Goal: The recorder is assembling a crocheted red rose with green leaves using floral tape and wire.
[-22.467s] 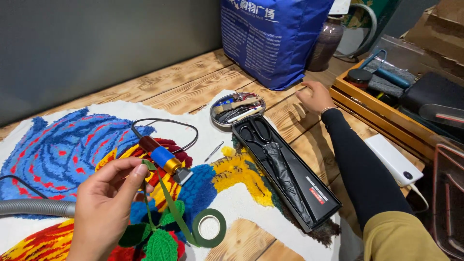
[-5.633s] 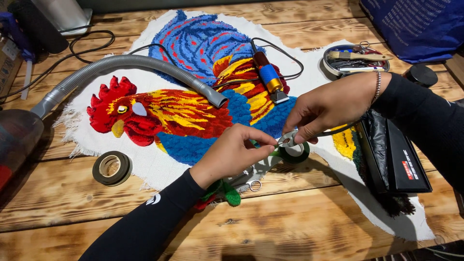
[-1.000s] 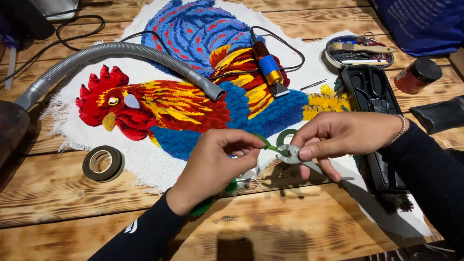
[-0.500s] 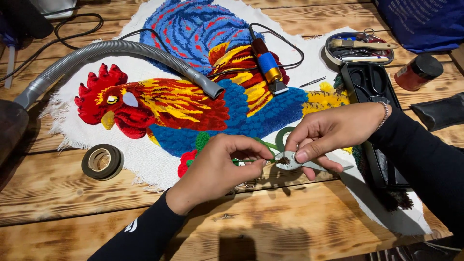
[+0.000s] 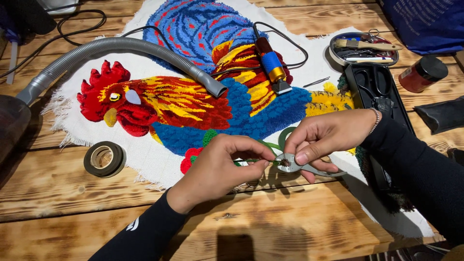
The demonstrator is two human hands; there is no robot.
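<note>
Rooster rug (image 5: 193, 96) on a plank table (image 5: 299, 227), crowded with tools.
Left hand (image 5: 217, 166) pinches green yarn (image 5: 251, 160); right hand (image 5: 324, 137) grips small metal scissors (image 5: 299, 165) over the rug's near edge; bare planks lie in front.

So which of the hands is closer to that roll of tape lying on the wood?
The left hand. The roll of tape lies apart from it, further left on the wooden table. The right hand is beyond the left one, pinching a small metal tool.
</note>
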